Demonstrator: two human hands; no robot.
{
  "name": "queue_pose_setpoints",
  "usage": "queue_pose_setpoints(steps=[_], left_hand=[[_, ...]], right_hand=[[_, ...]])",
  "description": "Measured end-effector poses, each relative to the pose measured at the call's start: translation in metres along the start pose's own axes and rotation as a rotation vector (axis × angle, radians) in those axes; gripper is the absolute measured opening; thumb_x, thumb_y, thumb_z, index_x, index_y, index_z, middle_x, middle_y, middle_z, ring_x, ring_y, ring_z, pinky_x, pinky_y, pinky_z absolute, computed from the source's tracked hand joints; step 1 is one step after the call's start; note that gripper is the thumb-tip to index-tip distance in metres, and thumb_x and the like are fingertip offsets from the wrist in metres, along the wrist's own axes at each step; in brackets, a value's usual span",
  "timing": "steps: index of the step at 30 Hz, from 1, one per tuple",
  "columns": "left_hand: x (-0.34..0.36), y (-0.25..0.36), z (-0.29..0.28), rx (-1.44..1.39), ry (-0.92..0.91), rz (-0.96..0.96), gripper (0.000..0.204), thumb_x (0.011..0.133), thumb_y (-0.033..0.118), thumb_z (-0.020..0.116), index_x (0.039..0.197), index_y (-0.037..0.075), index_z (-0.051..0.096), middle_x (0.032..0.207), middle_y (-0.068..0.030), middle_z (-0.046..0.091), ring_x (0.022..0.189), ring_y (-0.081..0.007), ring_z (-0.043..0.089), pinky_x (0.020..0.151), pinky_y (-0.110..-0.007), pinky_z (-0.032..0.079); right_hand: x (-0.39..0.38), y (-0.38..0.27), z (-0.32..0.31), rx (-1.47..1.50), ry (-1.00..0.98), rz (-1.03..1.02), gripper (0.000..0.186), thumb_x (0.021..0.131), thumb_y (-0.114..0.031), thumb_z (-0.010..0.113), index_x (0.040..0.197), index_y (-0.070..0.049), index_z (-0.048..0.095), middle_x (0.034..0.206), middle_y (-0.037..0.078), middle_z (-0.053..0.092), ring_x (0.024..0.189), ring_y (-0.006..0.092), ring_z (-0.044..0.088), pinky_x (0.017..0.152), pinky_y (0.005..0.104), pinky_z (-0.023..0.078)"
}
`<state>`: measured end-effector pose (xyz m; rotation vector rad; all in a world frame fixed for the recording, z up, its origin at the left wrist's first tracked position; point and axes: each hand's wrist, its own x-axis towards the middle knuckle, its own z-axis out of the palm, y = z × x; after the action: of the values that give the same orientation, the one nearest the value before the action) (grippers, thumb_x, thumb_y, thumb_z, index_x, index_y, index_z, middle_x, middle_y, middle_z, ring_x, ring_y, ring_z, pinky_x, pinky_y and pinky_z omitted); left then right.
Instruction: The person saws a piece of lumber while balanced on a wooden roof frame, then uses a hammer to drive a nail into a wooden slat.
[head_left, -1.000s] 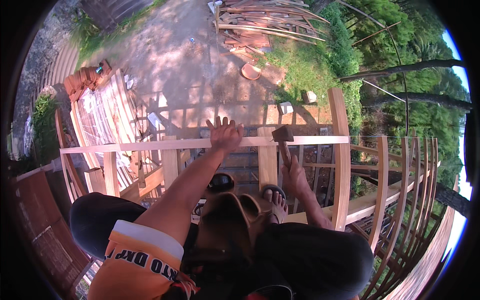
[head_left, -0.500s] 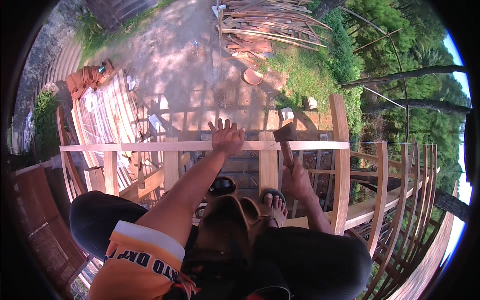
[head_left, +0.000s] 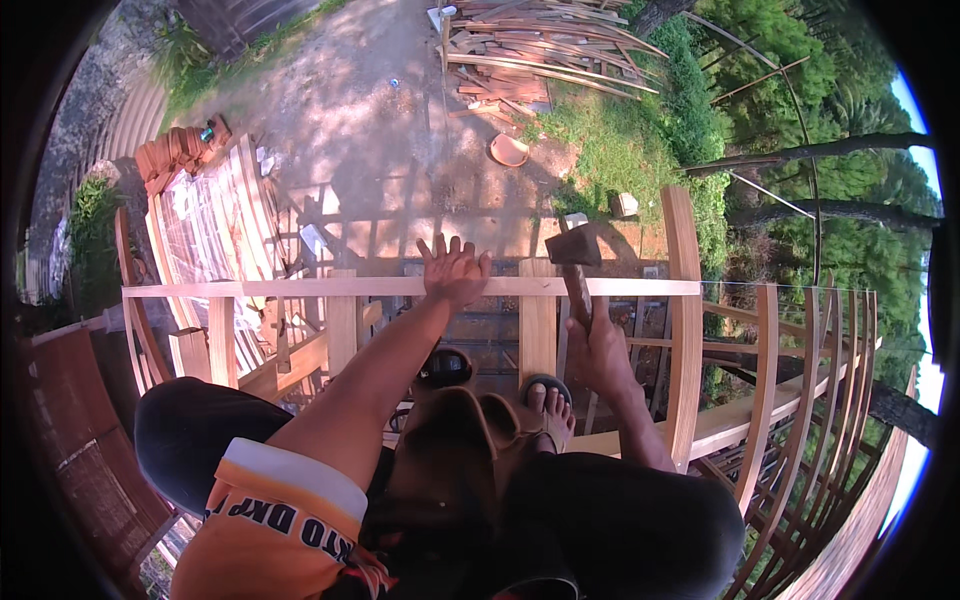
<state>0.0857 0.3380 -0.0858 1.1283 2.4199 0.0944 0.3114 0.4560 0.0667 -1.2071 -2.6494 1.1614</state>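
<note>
A long pale wooden batten (head_left: 390,288) runs from left to right across the tops of several upright posts. My left hand (head_left: 455,277) lies on this batten, its fingers spread out past the far edge. To its right, my right hand (head_left: 597,345) is closed around the wooden handle of a hammer (head_left: 573,247). The hammer's dark, blocky head is raised near the batten, beside the post (head_left: 537,330) that meets it; whether they touch I cannot tell. My foot in a dark sandal (head_left: 546,392) rests below that post.
A taller post (head_left: 680,240) rises at the batten's right end, with a row of thin rafters (head_left: 765,390) beyond. Far below lie stacked boards (head_left: 215,230), a timber pile (head_left: 545,50) and an orange basin (head_left: 509,150). A brown tool pouch (head_left: 440,440) hangs between my knees.
My right hand and the hammer have shifted slightly, and the hammer's head has turned and lifted a little. My left hand stays spread on the batten.
</note>
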Motion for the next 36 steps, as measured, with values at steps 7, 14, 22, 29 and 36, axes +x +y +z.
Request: queue_pose_setpoints(steps=[7,14,22,29,36], left_hand=[[-0.004,-0.007,0.002,0.003,0.044,-0.017,0.052,0.101,0.043,0.036,0.122,0.005,0.065,0.140,-0.0194,0.053,0.142,-0.0406,0.037,0.116,-0.071,0.014],[0.006,0.010,-0.009,-0.048,-0.057,-0.028,0.056,0.101,0.045,0.036,0.127,0.003,0.063,0.140,-0.0215,0.053,0.144,-0.0427,0.033,0.116,-0.072,0.010],[-0.001,-0.006,0.004,-0.030,0.027,-0.020,0.056,0.102,0.043,0.037,0.130,0.002,0.062,0.145,-0.0242,0.050,0.145,-0.0438,0.032,0.116,-0.072,0.010],[0.002,0.002,0.014,-0.025,0.117,0.038,0.056,0.101,0.043,0.038,0.126,0.002,0.065,0.143,-0.0227,0.052,0.144,-0.0438,0.034,0.115,-0.073,0.012],[0.000,-0.001,0.001,-0.021,0.098,0.008,0.054,0.100,0.044,0.039,0.122,0.002,0.067,0.140,-0.0218,0.053,0.143,-0.0425,0.034,0.114,-0.072,0.013]], right_hand=[[0.012,-0.106,-0.123,0.865,0.841,-0.672,0.066,0.099,-0.050,0.060,0.137,-0.002,0.036,0.078,0.003,0.050,0.060,0.0106,0.048,0.048,0.0246,0.041],[-0.013,0.003,0.029,0.045,-0.129,-0.005,0.034,0.099,-0.021,0.058,0.119,0.003,0.045,0.081,0.039,0.062,0.086,0.0589,0.061,0.072,0.0642,0.046],[0.004,-0.086,-0.114,0.834,0.883,-0.645,0.066,0.097,-0.052,0.063,0.133,-0.002,0.039,0.080,0.002,0.045,0.061,0.0122,0.048,0.052,0.0282,0.044],[-0.011,0.048,0.023,0.106,0.085,0.075,0.037,0.103,-0.032,0.057,0.114,0.003,0.049,0.077,0.007,0.057,0.060,0.0113,0.056,0.052,0.0287,0.045],[0.024,-0.087,-0.131,0.729,0.754,-0.615,0.057,0.101,-0.045,0.060,0.132,-0.002,0.039,0.080,0.006,0.052,0.059,0.0133,0.049,0.050,0.0266,0.043]])
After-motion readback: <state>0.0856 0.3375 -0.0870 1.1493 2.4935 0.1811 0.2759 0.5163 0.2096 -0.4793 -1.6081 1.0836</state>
